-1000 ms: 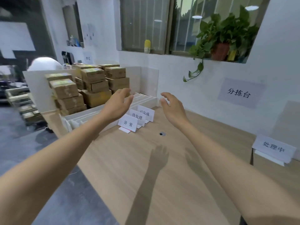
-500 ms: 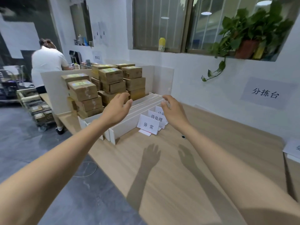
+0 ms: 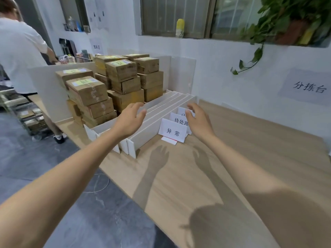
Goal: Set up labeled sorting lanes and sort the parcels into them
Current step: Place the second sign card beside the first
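Nearest, the wooden surface [image 3: 232, 167] carries the shadows of both forearms. At about 12 o'clock the left hand [image 3: 129, 120] hovers over the bundle of white divider boards [image 3: 157, 111], fingers apart and loosely curved, holding nothing. The right hand [image 3: 198, 122], toward 1 o'clock, is likewise spread and empty above the folded label cards; whether it touches them I cannot tell. The 异常 card [image 3: 172, 130] stands in front facing the person, the 待处理 card [image 3: 180, 120] is just behind it, and a third is mostly hidden. The boards stand on edge side by side, touching, with their long axis running from 7 o'clock to 1 o'clock. They look stiff, light and smooth, so a hand near each end should keep one from swinging. The cards look like thin paper and would tip easily. Beyond, at 11 o'clock, the taped cardboard parcels [image 3: 111, 83] sit stacked with labels upward; they look firm and best gripped by opposite sides.
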Demonstrator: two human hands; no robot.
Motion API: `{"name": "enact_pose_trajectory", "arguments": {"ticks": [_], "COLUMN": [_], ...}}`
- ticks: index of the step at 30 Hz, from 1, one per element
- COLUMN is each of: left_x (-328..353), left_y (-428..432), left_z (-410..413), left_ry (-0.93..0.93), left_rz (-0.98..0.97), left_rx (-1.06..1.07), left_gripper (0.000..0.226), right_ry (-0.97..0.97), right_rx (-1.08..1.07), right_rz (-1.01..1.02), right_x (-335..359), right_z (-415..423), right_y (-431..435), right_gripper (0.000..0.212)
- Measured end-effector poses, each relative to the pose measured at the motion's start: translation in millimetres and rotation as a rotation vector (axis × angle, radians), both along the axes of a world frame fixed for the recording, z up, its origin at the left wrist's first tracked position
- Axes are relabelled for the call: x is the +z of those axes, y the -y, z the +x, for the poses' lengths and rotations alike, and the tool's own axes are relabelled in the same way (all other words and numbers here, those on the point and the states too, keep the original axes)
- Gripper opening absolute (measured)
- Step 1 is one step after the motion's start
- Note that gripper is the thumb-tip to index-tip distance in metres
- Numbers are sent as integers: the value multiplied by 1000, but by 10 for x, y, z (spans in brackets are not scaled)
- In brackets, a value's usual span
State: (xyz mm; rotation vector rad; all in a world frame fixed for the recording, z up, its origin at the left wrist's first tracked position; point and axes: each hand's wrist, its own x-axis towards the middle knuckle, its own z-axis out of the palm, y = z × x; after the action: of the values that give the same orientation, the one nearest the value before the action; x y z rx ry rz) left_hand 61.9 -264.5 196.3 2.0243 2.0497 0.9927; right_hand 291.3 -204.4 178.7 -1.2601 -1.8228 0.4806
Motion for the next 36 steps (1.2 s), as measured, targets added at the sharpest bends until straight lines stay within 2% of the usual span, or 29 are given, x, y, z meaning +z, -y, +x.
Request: {"name": "enact_pose_trajectory", "arguments": {"ticks": [13, 18, 28, 36], "left_x": [-236, -380, -949, -1492], "left_y": [-1791, -2434, -3222, -3646], "left_z": [-581, -572, -400, -359], "left_ry": [-22, -12, -15, 1], "left_rz": [-42, -81, -223, -469], "left_rx": [-35, -66, -287, -404], "left_gripper": [44, 45, 45, 46], "right_ry": [-30, -24, -21, -80], "right_rx": [-21, -61, -236, -421], "right_rz": [-52, -112, -243, -392], "right_x": [-305, -466, -1071, -1594], "right_z": [-552, -614, -496, -502], "right_y": [-1657, -2134, -2631, -2764], "right_gripper": [36, 36, 32, 32]}}
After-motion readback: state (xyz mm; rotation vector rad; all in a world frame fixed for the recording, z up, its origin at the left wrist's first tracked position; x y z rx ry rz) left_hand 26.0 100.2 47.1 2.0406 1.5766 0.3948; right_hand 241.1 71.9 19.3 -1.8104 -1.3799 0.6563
